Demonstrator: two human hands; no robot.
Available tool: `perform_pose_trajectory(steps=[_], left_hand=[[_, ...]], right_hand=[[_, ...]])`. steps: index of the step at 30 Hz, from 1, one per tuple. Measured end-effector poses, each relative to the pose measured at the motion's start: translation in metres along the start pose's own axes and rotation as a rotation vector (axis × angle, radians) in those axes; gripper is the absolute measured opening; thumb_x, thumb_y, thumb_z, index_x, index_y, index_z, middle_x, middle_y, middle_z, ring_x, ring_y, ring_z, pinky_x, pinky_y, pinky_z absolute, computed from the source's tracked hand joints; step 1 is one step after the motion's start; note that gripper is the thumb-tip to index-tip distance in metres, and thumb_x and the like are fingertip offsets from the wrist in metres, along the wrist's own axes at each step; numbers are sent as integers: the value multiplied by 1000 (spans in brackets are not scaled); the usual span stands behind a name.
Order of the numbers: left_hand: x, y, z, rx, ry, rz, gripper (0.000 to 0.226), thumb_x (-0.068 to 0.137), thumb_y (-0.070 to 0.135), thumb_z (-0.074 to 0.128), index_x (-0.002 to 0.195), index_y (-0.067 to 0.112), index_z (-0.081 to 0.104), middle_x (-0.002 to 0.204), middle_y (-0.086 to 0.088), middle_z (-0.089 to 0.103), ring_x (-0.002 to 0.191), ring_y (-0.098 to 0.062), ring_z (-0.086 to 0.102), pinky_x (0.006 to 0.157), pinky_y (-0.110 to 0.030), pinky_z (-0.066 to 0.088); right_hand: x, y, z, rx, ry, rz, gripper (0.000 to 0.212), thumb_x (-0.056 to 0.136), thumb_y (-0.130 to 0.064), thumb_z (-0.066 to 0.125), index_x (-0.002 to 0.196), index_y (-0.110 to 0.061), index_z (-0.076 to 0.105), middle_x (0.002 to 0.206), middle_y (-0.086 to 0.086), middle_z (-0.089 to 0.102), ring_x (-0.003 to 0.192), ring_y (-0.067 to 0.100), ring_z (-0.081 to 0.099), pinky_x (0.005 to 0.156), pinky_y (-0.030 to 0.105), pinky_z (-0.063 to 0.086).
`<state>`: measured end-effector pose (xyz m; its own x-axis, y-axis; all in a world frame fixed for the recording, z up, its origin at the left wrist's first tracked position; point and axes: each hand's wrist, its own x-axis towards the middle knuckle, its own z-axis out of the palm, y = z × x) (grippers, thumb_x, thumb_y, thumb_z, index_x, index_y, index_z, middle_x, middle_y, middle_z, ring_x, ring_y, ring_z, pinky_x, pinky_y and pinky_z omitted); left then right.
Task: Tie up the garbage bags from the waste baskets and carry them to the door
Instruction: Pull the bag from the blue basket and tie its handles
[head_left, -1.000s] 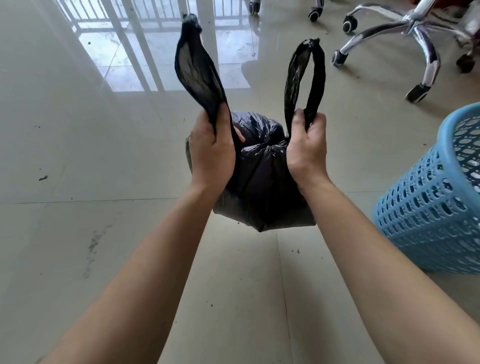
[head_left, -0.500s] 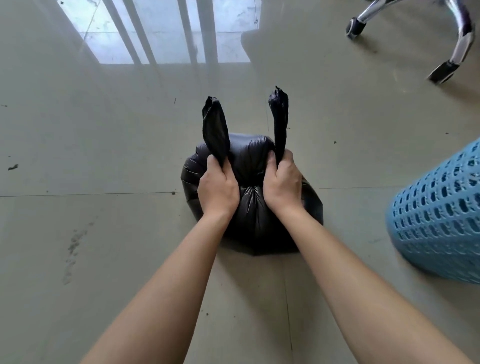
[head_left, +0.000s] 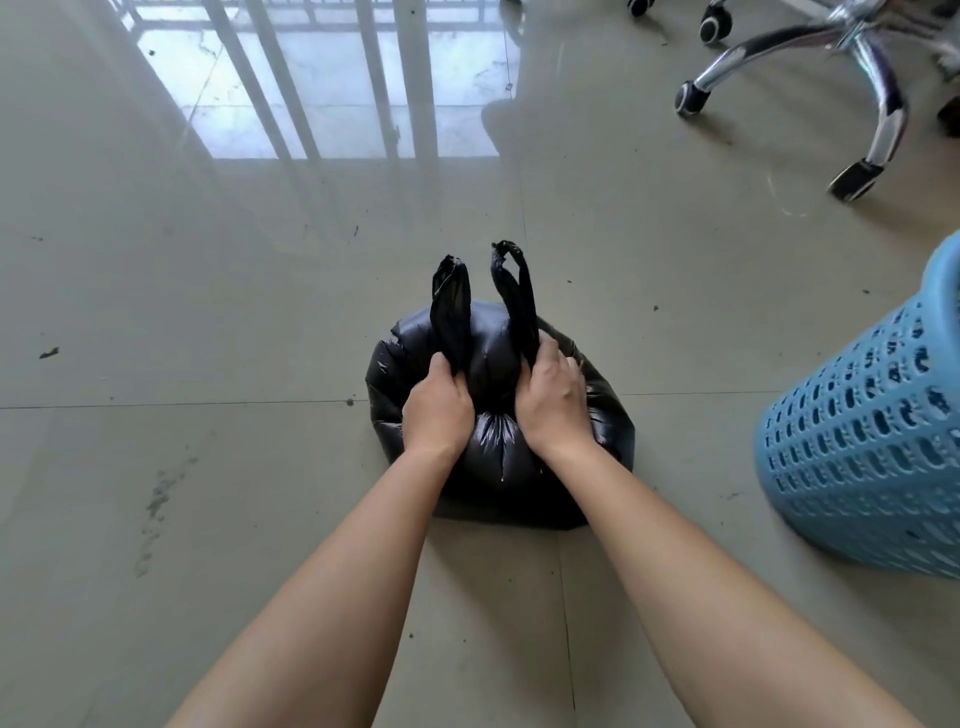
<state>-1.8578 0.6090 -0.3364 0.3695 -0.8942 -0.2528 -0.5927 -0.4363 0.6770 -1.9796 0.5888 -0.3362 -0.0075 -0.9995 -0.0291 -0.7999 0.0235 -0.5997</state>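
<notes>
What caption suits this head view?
The left hand and right hand grip the handles of the black garbage bag on the floor.

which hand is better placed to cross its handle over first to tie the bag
Right, probably: the right hand grips the taller handle loop, giving more slack to cross over the shorter loop that the left hand grips.

Head-worn, downward, seemingly near the floor (head_left: 218, 493)

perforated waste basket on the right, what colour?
Light blue: the perforated plastic waste basket beside the black garbage bag, clearest in the head view.
</notes>
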Motion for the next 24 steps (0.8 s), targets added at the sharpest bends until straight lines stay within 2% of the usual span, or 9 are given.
perform_pose_trajectory(steps=[3,5,8,11,13,16,18,21,24], left_hand=[[-12,-9,-7,-10,-59,-21,18,101,24,38,94,10,45,87,-14,59,90,-41,58,74,-39,40],[-19,-11,-13,-65,-35,-20,21,102,25,40,94,9,50,88,-8,60,90,-36,58,73,-36,38],[-32,-1,-30,-295,108,-3,30,106,32,40,105,8,58,93,-2,61,91,-25,56,76,-31,35],[-35,19,-51,-530,258,-29,30,105,32,42,104,8,61,100,-6,65,98,-25,60,85,-34,44],[-36,34,-63,-671,318,-116,28,104,33,45,94,12,61,95,-4,67,97,-26,63,88,-36,49],[-46,53,-75,-877,222,-152,31,105,28,45,82,18,63,86,2,72,90,-24,68,84,-34,55],[-51,64,-84,-1023,113,-97,27,105,25,45,92,14,65,91,-1,76,90,-22,71,84,-37,57],[-55,75,-100,-983,38,44,22,105,25,47,105,13,65,82,1,70,75,-13,65,69,-26,51],[-57,81,-107,-874,-36,185,20,104,21,48,95,14,65,62,7,57,72,-16,55,76,-33,46]], right_hand=[[-12,-2,-6,62,-67,-19,40,102,-24,43,138,-7,48,128,19,62,113,43,55,100,47,40],[-18,-3,-15,135,-89,-15,34,104,-30,42,126,-7,55,116,17,67,109,40,58,93,42,43],[-26,-10,-37,222,-75,46,32,106,-37,39,111,-11,57,95,7,64,99,32,60,81,34,40],[-24,-17,-60,251,-5,57,38,106,-41,35,119,-14,58,96,8,67,96,31,61,82,38,46],[-21,-17,-71,177,30,-18,38,106,-37,34,121,-12,59,102,13,69,100,34,61,84,42,48],[-21,-17,-83,93,75,-95,38,107,-34,34,120,-9,60,104,15,67,102,36,59,82,43,47],[-21,-19,-91,91,86,-118,41,106,-38,34,121,-10,60,106,13,65,102,35,58,82,42,47],[-17,-23,-105,89,-7,-158,42,105,-44,34,127,-17,58,105,12,58,99,32,58,85,42,48],[-14,-29,-115,173,-39,-198,38,105,-40,41,123,-15,62,98,10,60,95,28,56,85,37,45]])
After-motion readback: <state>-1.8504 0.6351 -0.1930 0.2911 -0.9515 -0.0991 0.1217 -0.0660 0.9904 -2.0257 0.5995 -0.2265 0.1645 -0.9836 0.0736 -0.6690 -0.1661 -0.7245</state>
